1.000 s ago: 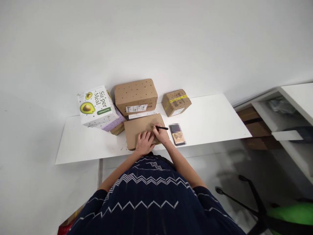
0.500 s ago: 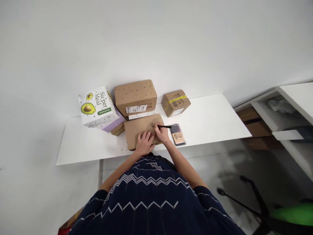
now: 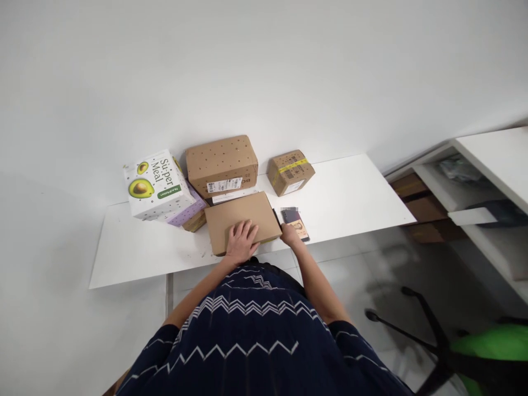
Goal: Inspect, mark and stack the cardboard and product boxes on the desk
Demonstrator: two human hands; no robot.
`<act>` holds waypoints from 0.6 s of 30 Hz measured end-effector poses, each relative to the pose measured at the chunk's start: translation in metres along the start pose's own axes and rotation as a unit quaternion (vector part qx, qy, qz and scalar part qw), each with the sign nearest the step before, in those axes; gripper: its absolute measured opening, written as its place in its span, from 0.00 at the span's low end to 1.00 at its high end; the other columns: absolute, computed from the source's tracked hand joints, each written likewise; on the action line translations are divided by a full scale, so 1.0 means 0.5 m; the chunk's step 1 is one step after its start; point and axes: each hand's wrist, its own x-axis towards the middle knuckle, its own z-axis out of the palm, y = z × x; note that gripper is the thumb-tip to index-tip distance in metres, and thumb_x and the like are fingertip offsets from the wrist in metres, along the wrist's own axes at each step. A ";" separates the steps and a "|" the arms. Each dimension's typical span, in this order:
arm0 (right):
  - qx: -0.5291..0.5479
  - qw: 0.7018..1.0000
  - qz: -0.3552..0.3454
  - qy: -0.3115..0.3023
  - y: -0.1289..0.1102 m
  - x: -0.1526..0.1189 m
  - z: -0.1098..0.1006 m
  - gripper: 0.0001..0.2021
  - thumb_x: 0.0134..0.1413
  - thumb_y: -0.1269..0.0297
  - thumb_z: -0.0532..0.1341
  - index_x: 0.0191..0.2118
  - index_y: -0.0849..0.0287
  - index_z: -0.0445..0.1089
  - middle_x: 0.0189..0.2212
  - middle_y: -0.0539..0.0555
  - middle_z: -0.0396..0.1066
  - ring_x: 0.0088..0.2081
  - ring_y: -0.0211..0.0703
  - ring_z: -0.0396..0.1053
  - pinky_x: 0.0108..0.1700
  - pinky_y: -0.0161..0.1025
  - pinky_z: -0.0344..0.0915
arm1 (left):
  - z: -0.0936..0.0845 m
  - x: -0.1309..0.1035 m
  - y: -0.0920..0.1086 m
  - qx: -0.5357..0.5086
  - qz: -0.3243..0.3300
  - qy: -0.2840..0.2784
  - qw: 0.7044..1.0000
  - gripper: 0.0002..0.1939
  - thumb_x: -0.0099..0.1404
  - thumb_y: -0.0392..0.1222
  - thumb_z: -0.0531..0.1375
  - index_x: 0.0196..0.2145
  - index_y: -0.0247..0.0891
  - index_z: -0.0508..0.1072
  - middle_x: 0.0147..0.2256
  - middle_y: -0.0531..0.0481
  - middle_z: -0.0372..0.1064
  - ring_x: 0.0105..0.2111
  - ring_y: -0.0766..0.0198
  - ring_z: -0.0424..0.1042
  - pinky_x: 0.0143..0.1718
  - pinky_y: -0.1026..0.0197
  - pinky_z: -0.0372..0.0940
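Note:
A plain brown cardboard box [image 3: 237, 217] lies near the front edge of the white table. My left hand [image 3: 242, 241] rests flat on its top, fingers spread. Beside the box's right end, my right hand [image 3: 289, 234] is closed around a slim black pen-like tool [image 3: 276, 216], which lies along that end. Whether it is a pen or a cutter cannot be made out. Just right of this hand is a dark phone-sized item [image 3: 297, 225] with a picture on it, partly blurred.
Behind the plain box stands a larger dotted carton [image 3: 223, 159]. A small yellow-taped box [image 3: 291, 171] is to its right. On the left, a white avocado-print box [image 3: 154, 184] sits on a purple box [image 3: 181, 212]. A shelf unit [image 3: 474, 187] and a chair [image 3: 441, 352] are at right.
My right hand has moved off the box top to its right end, taking the black tool along. My left hand stays on the box. The view has shifted slightly.

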 end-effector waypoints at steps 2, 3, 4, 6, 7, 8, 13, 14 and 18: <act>-0.021 0.999 0.003 -0.025 -0.003 0.002 0.025 0.07 0.51 0.76 0.61 0.36 0.65 0.74 0.36 0.65 0.78 0.43 0.51 0.75 0.44 0.39 0.64 | -0.003 0.001 0.000 -0.003 -0.002 -0.004 1.000 0.30 0.70 0.54 0.53 0.66 0.43 0.62 0.66 0.40 0.57 0.64 0.45 0.56 0.61 0.39 0.52; -0.031 0.999 0.002 -0.035 -0.005 0.003 0.034 0.08 0.51 0.76 0.60 0.37 0.66 0.74 0.38 0.66 0.78 0.44 0.51 0.74 0.44 0.39 0.63 | -0.004 0.001 0.000 -0.005 -0.003 -0.005 1.000 0.30 0.69 0.54 0.53 0.66 0.43 0.62 0.66 0.40 0.57 0.64 0.45 0.56 0.61 0.39 0.52; -0.040 0.998 0.001 -0.042 -0.006 0.004 0.040 0.08 0.52 0.77 0.60 0.38 0.66 0.75 0.40 0.67 0.78 0.45 0.51 0.74 0.44 0.38 0.63 | -0.005 0.001 0.000 -0.007 -0.003 -0.005 1.000 0.30 0.69 0.53 0.54 0.66 0.44 0.62 0.66 0.40 0.57 0.64 0.45 0.56 0.61 0.39 0.52; -0.053 0.997 0.001 -0.050 -0.006 0.008 0.044 0.09 0.52 0.77 0.60 0.39 0.67 0.76 0.41 0.69 0.77 0.45 0.52 0.74 0.44 0.38 0.63 | -0.007 0.002 0.000 -0.007 -0.004 -0.005 1.000 0.30 0.69 0.53 0.54 0.66 0.44 0.62 0.66 0.40 0.57 0.64 0.44 0.56 0.61 0.39 0.52; -0.057 0.997 0.002 -0.051 -0.004 0.009 0.043 0.10 0.51 0.77 0.61 0.39 0.68 0.76 0.41 0.69 0.77 0.45 0.52 0.74 0.44 0.38 0.62 | -0.008 0.002 0.001 -0.007 -0.004 -0.005 1.000 0.30 0.69 0.53 0.54 0.66 0.44 0.62 0.66 0.40 0.57 0.64 0.44 0.56 0.61 0.39 0.52; -0.060 0.997 0.002 -0.051 -0.001 0.010 0.041 0.10 0.51 0.77 0.61 0.40 0.68 0.76 0.40 0.68 0.77 0.45 0.51 0.74 0.45 0.38 0.62 | -0.008 0.002 0.001 -0.006 -0.004 -0.006 1.000 0.30 0.69 0.53 0.53 0.66 0.44 0.62 0.66 0.40 0.57 0.64 0.44 0.56 0.61 0.40 0.52; -0.063 0.997 0.039 0.017 0.026 0.001 0.020 0.17 0.62 0.67 0.55 0.52 0.66 0.72 0.47 0.67 0.73 0.49 0.51 0.71 0.48 0.40 0.62 | -0.007 0.001 0.001 -0.003 -0.002 -0.009 1.000 0.29 0.70 0.54 0.52 0.65 0.43 0.63 0.66 0.40 0.57 0.64 0.45 0.56 0.61 0.39 0.52; -0.070 0.994 0.064 0.056 0.033 -0.001 0.015 0.19 0.63 0.63 0.53 0.55 0.66 0.70 0.51 0.69 0.70 0.51 0.53 0.69 0.49 0.42 0.61 | -0.006 0.001 0.001 -0.004 -0.002 -0.009 1.000 0.29 0.70 0.54 0.52 0.65 0.43 0.63 0.66 0.40 0.57 0.64 0.45 0.56 0.61 0.39 0.52; -0.091 0.971 0.147 0.167 0.058 -0.008 0.010 0.35 0.57 0.48 0.60 0.65 0.64 0.57 0.59 0.71 0.60 0.58 0.63 0.60 0.54 0.51 0.60 | -0.002 0.000 0.002 -0.005 -0.003 -0.005 1.000 0.29 0.70 0.54 0.52 0.65 0.43 0.62 0.66 0.40 0.56 0.64 0.45 0.56 0.61 0.39 0.51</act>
